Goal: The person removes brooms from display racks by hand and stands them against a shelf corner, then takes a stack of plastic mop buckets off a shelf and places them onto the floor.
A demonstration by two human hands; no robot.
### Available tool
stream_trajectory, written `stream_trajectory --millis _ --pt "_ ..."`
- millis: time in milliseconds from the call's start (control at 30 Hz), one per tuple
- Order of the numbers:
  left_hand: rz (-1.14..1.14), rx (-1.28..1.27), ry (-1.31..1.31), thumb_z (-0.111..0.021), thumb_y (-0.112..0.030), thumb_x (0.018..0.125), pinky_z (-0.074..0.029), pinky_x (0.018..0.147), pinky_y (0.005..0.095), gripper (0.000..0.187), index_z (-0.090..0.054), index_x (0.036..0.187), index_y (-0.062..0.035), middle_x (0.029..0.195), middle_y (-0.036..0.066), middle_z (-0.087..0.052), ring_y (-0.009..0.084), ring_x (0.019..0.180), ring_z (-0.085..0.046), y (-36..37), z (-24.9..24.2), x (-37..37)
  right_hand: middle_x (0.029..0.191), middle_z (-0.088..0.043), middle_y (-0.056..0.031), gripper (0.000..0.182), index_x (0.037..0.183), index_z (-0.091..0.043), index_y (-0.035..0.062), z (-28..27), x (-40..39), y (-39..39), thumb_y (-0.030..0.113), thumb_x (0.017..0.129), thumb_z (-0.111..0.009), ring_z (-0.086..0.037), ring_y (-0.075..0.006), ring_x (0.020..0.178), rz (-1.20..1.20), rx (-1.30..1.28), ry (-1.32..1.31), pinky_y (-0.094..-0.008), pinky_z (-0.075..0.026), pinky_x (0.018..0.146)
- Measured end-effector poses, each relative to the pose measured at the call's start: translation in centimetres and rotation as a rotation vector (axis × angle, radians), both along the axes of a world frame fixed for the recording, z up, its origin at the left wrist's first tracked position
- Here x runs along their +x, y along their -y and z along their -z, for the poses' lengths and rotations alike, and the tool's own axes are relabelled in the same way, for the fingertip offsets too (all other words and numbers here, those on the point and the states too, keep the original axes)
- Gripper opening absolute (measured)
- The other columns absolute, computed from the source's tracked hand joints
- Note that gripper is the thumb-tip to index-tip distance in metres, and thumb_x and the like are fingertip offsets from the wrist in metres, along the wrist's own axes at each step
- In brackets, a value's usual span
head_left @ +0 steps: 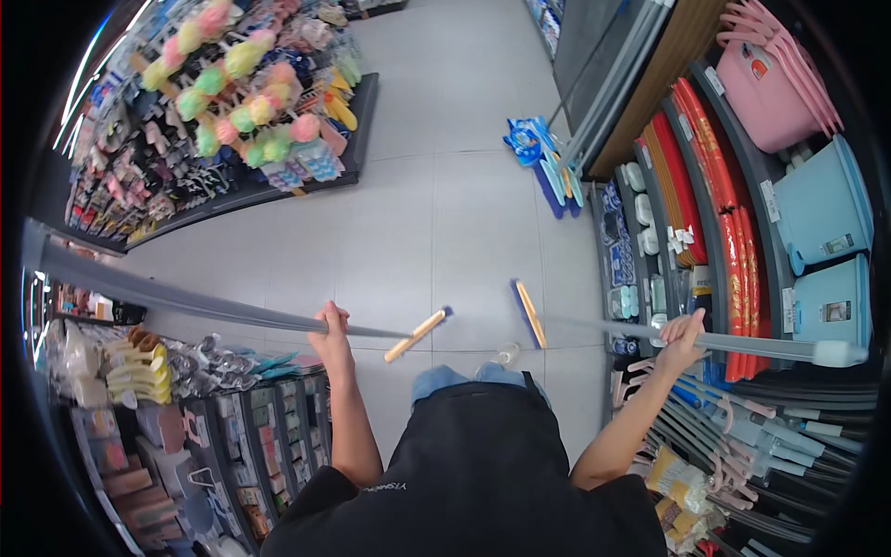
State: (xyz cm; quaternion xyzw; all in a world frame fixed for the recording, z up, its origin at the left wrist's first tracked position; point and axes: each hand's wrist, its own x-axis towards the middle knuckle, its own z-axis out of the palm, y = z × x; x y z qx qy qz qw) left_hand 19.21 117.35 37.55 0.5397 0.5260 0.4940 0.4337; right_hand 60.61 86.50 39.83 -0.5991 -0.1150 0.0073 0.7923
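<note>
**Two long-handled mops, one in each hand**

The left hand (330,327) is wrapped around the grey pole of one mop (186,299), holding it close to its flat orange-edged head (418,335), which sits just past the fingers over the tiled floor (436,213). The pole runs far out behind the grip toward the shelf (269,418) of brushes. The right hand (682,336) is closed around a second mop (761,347), its head (528,314) well ahead of the grip and its capped end beyond it, beside the blue buckets (826,260).
</note>
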Motion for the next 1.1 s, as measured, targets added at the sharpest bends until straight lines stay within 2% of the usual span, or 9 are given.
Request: stream_trajectory --millis 267,400,467,500,633,733,833,933,1100 --pt "0.235 -0.019 -0.08 -0.05 -0.021 0.097 -0.044 0.07 0.0268 0.03 -0.057 0.076 0.0 0.065 0.002 -0.05 0.0106 0.064 -0.048 -6.0 0.0 11.4 0.051 -0.036 -0.0027 0.046 0.057 -0.037 0.0068 1.2 7.5 -7.1 0.024 0.1 -0.04 -0.04 -0.0139 0.048 -0.067 -0.017 0.059 -0.032 -0.041 0.058" --pt "0.243 -0.054 -0.012 -0.053 -0.021 0.095 -0.044 0.071 0.0262 0.027 -0.06 0.082 0.001 0.069 0.003 -0.055 0.0112 0.07 -0.053 -11.7 3.1 16.1 0.052 -0.038 -0.0031 0.044 0.058 -0.04 0.0051 1.4 11.2 -11.8 0.024 0.099 -0.044 -0.042 -0.0143 0.05 0.038 -0.051 0.061 -0.0334 -0.043 0.062" --pt "0.25 -0.084 0.049 -0.053 -0.021 0.095 -0.044 0.076 0.0274 0.026 -0.061 0.084 0.0013 0.071 0.003 -0.056 0.0113 0.073 -0.054 -15.2 4.7 18.9 0.052 -0.039 -0.0033 0.043 0.059 -0.041 0.0042 1.8 13.3 -14.7 0.021 0.098 -0.045 -0.042 -0.0142 0.05 0.029 -0.095 0.072 -0.033 -0.044 0.061" --pt "0.261 -0.105 0.068 -0.054 -0.021 0.095 -0.045 0.081 0.0297 0.025 -0.062 0.091 0.0022 0.074 0.005 -0.059 0.0125 0.077 -0.056 -17.1 5.7 20.7 0.052 -0.039 -0.0033 0.042 0.059 -0.041 0.0041 2.0 14.4 -16.4 0.02 0.098 -0.045 -0.042 -0.014 0.05 0.02 -0.131 0.08 -0.0327 -0.044 0.061" --pt "0.397 -0.189 0.033 -0.055 -0.02 0.093 -0.044 0.082 0.0287 0.026 -0.064 0.102 0.003 0.08 0.007 -0.063 0.0135 0.081 -0.057 -24.5 8.2 28.9 0.051 -0.038 -0.003 0.043 0.058 -0.04 0.0045 1.9 19.3 -24.0 0.019 0.098 -0.045 -0.041 -0.013 0.048 0.026 -0.168 0.106 -0.0316 -0.044 0.058" --pt "0.539 -0.113 -0.098 -0.056 -0.019 0.093 -0.044 0.081 0.0274 0.025 -0.065 0.099 0.003 0.079 0.006 -0.064 0.0123 0.081 -0.057 -29.2 7.8 35.6 0.05 -0.036 -0.0019 0.044 0.057 -0.038 0.0061 1.3 22.4 -29.1 0.019 0.099 -0.043 -0.038 -0.0123 0.046 0.067 -0.154 0.127 -0.0307 -0.042 0.055" --pt "0.653 -0.171 -0.086 -0.057 -0.019 0.092 -0.043 0.08 0.0269 0.024 -0.065 0.098 0.0031 0.079 0.005 -0.065 0.0117 0.081 -0.058 -32.9 7.5 41.6 0.048 -0.033 -0.001 0.045 0.056 -0.037 0.0079 1.0 24.7 -31.8 0.022 0.099 -0.043 -0.035 -0.0118 0.043 0.162 -0.123 0.152 -0.0293 -0.038 0.05" --pt "0.768 -0.199 -0.099 -0.058 -0.022 0.092 -0.04 0.088 0.0303 0.026 -0.065 0.099 0.0022 0.082 0.005 -0.065 0.0129 0.087 -0.057 -35.4 7.2 47.4 0.047 -0.031 -0.0002 0.047 0.056 -0.035 0.0087 0.2 26.0 -33.5 0.024 0.099 -0.045 -0.033 -0.0115 0.042 0.193 -0.049 0.19 -0.0287 -0.036 0.047" --pt "0.897 -0.183 -0.181 -0.059 -0.022 0.091 -0.042 0.083 0.0278 0.025 -0.066 0.094 0.0023 0.081 0.005 -0.066 0.0122 0.083 -0.058 -36.7 6.7 56.6 0.048 -0.034 -0.0012 0.044 0.057 -0.037 0.0063 0.0 29.3 -34.4 0.021 0.098 -0.045 -0.033 -0.0109 0.042 0.166 0.045 0.239 -0.0281 -0.035 0.046"
